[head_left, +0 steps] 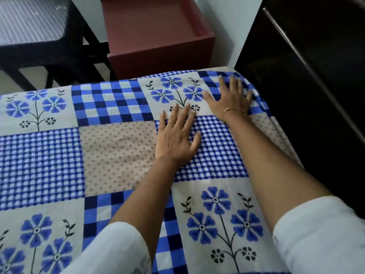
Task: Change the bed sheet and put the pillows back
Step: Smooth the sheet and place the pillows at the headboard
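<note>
A dark stool [33, 28] is seen at the upper left of the frame, with a red cabinet [158, 36] beside it at top centre. The sheet [118, 151], patterned in blue checks, dots and flowers, is spread over the bed across the middle and lower frame. The left hand [177, 135] is laid flat on it at centre, fingers spread, a ring worn on one finger. The right hand [231, 95] is pressed flat near the sheet's upper-right corner, fingers splayed; its outer fingers are blurred, possibly at the edge. Dark furniture [316, 76] is seen at right.
</note>
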